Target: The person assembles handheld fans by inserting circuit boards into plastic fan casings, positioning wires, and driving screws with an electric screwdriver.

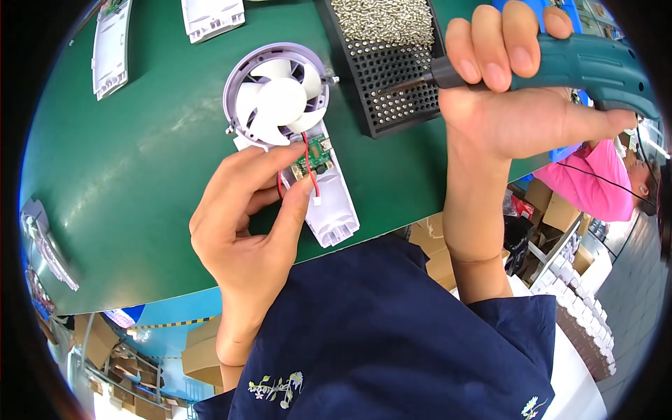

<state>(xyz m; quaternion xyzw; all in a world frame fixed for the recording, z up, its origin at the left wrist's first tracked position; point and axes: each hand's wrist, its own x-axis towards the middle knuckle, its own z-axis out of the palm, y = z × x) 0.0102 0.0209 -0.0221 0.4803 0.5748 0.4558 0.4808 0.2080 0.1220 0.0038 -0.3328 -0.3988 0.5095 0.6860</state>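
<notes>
Item 1: handheld fan assy [294, 133], white blades in lilac round guard, white handle half-shell lying open on green bench mat [140, 161], approx centre of view, near the bench's front edge.
Item 2: small green circuit board [313, 155], seated in upper handle, w/ red wires [308, 168] looping down from the fan motor.
Item 3: left hand [245, 224], closed in a pinch; thumb and forefinger press on the board and wires, holding them down in the shell.
Item 4: right hand [504, 91], wrapped tight round a teal electric screwdriver [581, 66]; bit points left, tip over the black screw tray [392, 77].
Item 5: screw tray, perforated black plate, loose silver screws [381, 21] heaped at far end, some seated in holes.
Item 6: spare white handle shells [210, 15], [112, 45], far left of mat. More parts at left edge, unclear.
Item 7: co-worker in pink top [595, 178], right bkgd; cardboard cartons [434, 245] below the bench.

Step (judged): board positioned, screw pick-up at the tray. Next move needs: bit tip set square into one screw head, carried to the board's fixing hole w/o dropping; left-hand pinch must keep board and wires from shifting, fingers clear of the bit.
</notes>
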